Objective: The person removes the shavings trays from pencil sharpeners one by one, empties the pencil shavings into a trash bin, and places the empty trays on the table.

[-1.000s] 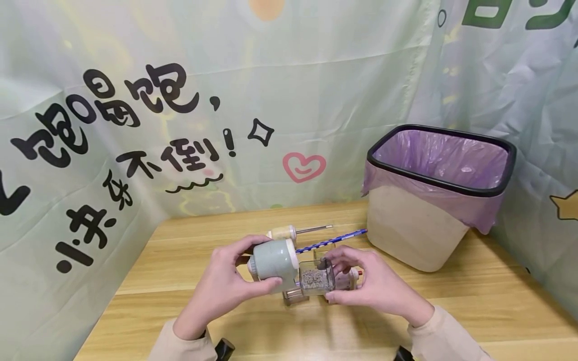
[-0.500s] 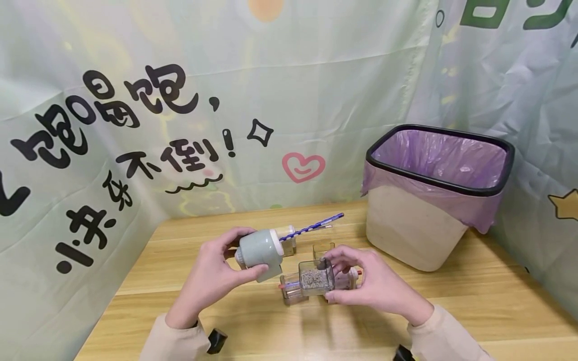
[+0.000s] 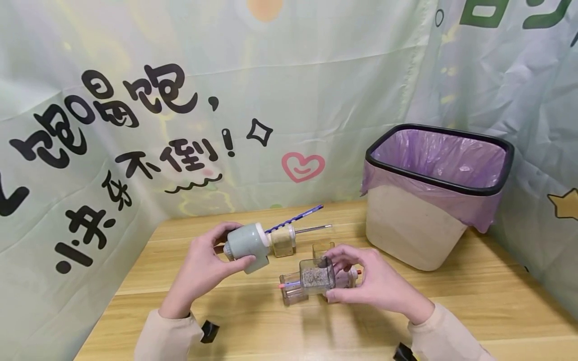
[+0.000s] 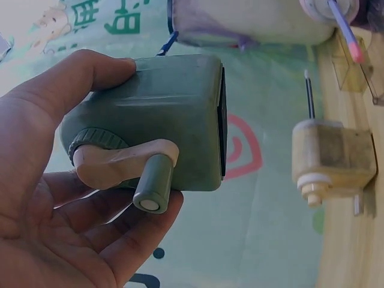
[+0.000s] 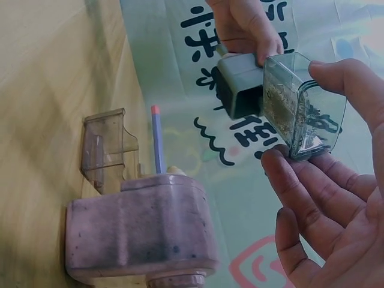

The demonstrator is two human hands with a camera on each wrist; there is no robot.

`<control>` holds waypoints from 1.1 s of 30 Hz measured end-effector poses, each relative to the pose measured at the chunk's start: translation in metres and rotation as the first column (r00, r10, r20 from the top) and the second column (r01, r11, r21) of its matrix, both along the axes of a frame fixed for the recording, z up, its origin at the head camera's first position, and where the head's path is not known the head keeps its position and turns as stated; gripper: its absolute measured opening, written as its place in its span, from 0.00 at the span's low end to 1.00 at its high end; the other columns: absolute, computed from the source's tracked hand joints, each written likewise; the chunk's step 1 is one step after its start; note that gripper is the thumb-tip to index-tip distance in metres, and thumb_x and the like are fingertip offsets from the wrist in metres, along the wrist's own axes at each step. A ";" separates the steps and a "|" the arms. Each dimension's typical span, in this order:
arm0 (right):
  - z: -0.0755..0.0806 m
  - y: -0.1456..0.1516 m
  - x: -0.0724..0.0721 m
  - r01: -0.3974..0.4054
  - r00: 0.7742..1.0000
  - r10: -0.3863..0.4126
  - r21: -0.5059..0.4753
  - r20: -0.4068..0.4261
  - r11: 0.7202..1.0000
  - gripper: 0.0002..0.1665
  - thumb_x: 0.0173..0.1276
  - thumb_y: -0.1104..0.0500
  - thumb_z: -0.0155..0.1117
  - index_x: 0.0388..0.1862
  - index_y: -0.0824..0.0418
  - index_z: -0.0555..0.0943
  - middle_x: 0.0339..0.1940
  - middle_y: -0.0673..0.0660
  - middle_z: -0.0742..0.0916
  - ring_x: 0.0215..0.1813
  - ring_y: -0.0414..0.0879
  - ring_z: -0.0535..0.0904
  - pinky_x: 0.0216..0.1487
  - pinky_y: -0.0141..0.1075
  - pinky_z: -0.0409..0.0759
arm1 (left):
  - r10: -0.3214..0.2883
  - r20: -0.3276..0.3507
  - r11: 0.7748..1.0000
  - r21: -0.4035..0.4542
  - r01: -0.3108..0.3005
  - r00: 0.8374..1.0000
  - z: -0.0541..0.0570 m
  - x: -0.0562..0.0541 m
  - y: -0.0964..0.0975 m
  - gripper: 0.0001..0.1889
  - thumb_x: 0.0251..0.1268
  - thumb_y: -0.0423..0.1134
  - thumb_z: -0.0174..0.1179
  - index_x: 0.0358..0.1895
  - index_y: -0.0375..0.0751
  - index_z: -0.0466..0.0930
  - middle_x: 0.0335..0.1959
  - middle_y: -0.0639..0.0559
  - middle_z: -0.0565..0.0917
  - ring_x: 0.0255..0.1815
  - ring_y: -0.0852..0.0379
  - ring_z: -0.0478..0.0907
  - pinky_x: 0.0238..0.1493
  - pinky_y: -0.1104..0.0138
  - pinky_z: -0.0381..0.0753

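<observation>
My left hand grips a grey-green crank pencil sharpener, raised above the table and tilted. A blue pencil sticks out of its white front ring. In the left wrist view its pale crank faces me, and the right wrist view shows a dark opening in its underside. My right hand holds a clear shavings drawer between thumb and fingers, to the right of the sharpener and apart from it. Grey-brown shavings lie inside the drawer.
Behind my hands stands a yellow sharpener with a dark pencil in it. A pink sharpener holding a red-tipped pencil sits partly hidden by my right hand. Clear drawers lie nearby. A bin with a purple liner stands at the back right.
My left hand has carried the grey-green sharpener left and slightly up, away from the drawer, uncovering the yellow sharpener and a clear drawer behind it. My right hand has stayed in place.
</observation>
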State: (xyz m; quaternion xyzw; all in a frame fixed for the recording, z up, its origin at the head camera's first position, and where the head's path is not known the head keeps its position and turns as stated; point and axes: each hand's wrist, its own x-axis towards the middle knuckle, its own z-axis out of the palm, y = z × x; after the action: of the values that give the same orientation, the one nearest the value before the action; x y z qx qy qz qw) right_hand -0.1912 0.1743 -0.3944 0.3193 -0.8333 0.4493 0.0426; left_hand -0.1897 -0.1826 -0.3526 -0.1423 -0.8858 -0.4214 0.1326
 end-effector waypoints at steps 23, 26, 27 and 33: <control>0.004 0.005 0.000 0.032 0.999 -0.032 -0.006 0.027 0.999 0.32 0.54 0.47 0.88 0.58 0.43 0.85 0.38 0.39 0.90 0.45 0.43 0.87 0.37 0.33 0.79 | 0.143 0.103 0.987 -0.093 -0.134 0.984 -0.017 -0.024 -0.025 0.30 0.55 0.43 0.83 0.60 0.43 0.81 0.52 0.42 0.89 0.47 0.48 0.85 0.43 0.62 0.86; 0.004 0.006 0.000 0.033 0.999 -0.033 -0.007 0.035 0.999 0.33 0.54 0.47 0.88 0.58 0.42 0.84 0.38 0.39 0.90 0.45 0.44 0.87 0.36 0.34 0.79 | 0.159 0.111 0.983 -0.112 -0.147 0.981 -0.020 -0.026 -0.028 0.31 0.55 0.44 0.82 0.60 0.42 0.80 0.53 0.41 0.89 0.46 0.48 0.85 0.42 0.62 0.85; 0.004 0.006 0.000 0.031 0.999 -0.031 -0.006 0.034 1.000 0.33 0.54 0.47 0.88 0.58 0.42 0.84 0.39 0.38 0.90 0.45 0.44 0.87 0.38 0.34 0.79 | 0.165 0.114 0.982 -0.117 -0.152 0.980 -0.021 -0.027 -0.029 0.31 0.55 0.44 0.82 0.60 0.42 0.80 0.53 0.41 0.89 0.46 0.48 0.85 0.41 0.62 0.85; 0.004 0.006 0.000 0.029 0.999 -0.029 0.000 0.026 1.000 0.33 0.53 0.50 0.89 0.58 0.40 0.84 0.39 0.37 0.90 0.45 0.41 0.87 0.46 0.36 0.80 | 0.182 0.141 0.979 -0.118 -0.166 0.973 -0.028 -0.031 -0.033 0.31 0.56 0.46 0.81 0.60 0.41 0.79 0.54 0.39 0.87 0.45 0.47 0.83 0.34 0.63 0.85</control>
State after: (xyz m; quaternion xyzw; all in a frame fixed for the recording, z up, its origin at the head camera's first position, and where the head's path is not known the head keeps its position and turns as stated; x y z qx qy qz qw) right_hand -0.1915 0.1804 -0.3905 0.3013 -0.8382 0.4529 0.0385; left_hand -0.2205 -0.2161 -0.3804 -0.0383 -0.9234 -0.3703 0.0938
